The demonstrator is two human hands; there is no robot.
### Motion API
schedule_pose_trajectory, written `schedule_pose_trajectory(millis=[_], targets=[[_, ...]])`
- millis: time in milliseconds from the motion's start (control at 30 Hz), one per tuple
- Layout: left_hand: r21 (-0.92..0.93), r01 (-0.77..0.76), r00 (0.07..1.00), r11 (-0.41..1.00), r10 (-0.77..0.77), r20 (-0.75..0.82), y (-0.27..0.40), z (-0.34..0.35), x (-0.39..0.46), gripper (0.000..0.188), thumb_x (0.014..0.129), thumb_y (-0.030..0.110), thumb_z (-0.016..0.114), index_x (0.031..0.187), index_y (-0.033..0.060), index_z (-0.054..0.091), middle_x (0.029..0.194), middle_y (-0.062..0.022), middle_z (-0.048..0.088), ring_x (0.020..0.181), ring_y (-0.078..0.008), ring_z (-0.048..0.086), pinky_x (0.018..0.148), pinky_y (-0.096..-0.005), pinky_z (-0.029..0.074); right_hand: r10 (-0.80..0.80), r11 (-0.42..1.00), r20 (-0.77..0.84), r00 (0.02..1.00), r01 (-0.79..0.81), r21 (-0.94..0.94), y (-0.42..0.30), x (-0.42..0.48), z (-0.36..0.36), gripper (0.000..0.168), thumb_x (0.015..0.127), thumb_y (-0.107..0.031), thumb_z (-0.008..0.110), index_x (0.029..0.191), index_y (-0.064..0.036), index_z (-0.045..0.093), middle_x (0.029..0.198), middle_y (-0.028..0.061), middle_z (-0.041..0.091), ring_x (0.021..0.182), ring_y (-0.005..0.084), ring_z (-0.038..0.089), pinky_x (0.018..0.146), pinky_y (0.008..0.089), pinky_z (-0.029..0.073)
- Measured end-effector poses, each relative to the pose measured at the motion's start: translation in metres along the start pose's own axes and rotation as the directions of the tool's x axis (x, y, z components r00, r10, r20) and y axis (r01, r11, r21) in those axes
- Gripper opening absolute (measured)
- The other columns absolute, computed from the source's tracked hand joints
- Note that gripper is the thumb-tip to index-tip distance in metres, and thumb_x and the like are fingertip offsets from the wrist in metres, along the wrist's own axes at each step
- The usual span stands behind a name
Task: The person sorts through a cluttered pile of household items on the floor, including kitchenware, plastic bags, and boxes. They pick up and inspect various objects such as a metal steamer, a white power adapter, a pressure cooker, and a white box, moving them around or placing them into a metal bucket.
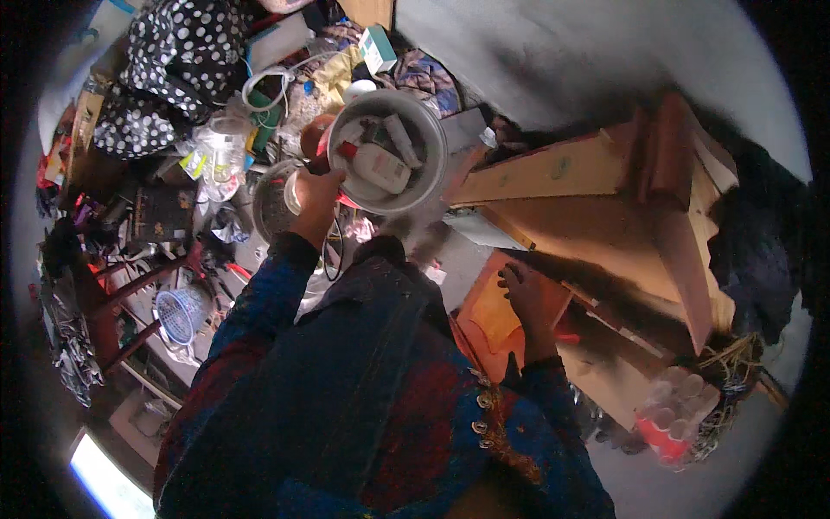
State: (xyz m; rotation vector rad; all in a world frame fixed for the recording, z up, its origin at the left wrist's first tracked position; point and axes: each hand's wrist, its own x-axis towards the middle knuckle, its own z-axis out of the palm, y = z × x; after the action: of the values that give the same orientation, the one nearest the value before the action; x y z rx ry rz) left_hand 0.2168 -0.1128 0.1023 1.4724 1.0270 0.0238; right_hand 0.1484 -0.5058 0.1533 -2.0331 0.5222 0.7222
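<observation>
My left hand (316,198) grips the near-left edge of a pale round plastic bucket (436,152). Inside lie a white bottle with a red cap (382,168) and a white carton-like item (402,140); other contents are unclear. A second round container (264,211) sits just left of that hand, partly hidden by it. My right hand (525,301) holds nothing I can see, its fingers loosely apart above an orange wooden panel (491,305). Whether it touches the wood cannot be told.
To the right lies a large wooden furniture piece (570,227) with jutting edges. Clutter covers the floor at left, with a polka-dot cloth bundle (185,58), a blue lattice basket (181,314) and a coiled white cable (266,91). Clear plastic bottles or cups (677,402) lie lower right.
</observation>
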Motion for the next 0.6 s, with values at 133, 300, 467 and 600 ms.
schedule_pose_trajectory(millis=[133,300,467,600], targets=[[0.043,0.043,0.997,0.998,-0.04,-0.063,-0.014,0.036,0.032,0.041,0.059,0.007,0.068,0.093,-0.0089,0.051,0.08,-0.012,0.06,0.063,-0.0202,0.059,0.056,-0.0308,0.049,0.051,0.987,0.172,0.984,-0.023,-0.162,0.01,0.017,-0.006,0.03,0.085,-0.026,0.053,0.097,0.002,0.056,0.078,0.0122,0.063,0.065,0.019,0.063,0.061,0.0306,0.048],[-0.058,0.068,0.996,0.996,-0.064,0.063,-0.022,0.106,0.091,0.049,0.057,0.01,0.07,0.097,-0.0098,0.049,0.082,-0.0132,0.059,0.067,-0.02,0.059,0.057,-0.0314,0.049,-0.058,0.944,0.321,0.945,0.157,-0.29,0.028,0.048,0.017,0.033,0.085,-0.026,0.051,0.101,0.002,0.055,0.08,0.0115,0.064,0.064,0.0166,0.062,0.056,0.0268,0.047],[0.346,-0.059,0.97,0.936,-0.028,0.243,-0.038,0.177,0.144,0.041,0.064,0.008,0.067,0.099,-0.0055,0.049,0.085,-0.0122,0.059,0.069,-0.0184,0.059,0.057,-0.0312,0.05,0.211,0.97,0.246,0.946,-0.173,-0.168,0.0,0.076,0.044,0.032,0.086,-0.026,0.051,0.102,0.001,0.055,0.082,0.0119,0.064,0.067,0.0175,0.062,0.059,0.028,0.049],[0.144,0.04,0.915,0.989,-0.094,0.392,0.005,0.237,0.147,0.046,0.066,0.011,0.068,0.106,-0.0019,0.048,0.091,-0.0114,0.06,0.071,-0.0194,0.06,0.057,-0.0302,0.05,0.117,0.976,0.175,0.978,-0.081,-0.201,0.005,0.077,0.069,0.033,0.087,-0.027,0.049,0.106,-0.001,0.055,0.09,0.0158,0.062,0.078,0.0251,0.062,0.069,0.0329,0.048]])
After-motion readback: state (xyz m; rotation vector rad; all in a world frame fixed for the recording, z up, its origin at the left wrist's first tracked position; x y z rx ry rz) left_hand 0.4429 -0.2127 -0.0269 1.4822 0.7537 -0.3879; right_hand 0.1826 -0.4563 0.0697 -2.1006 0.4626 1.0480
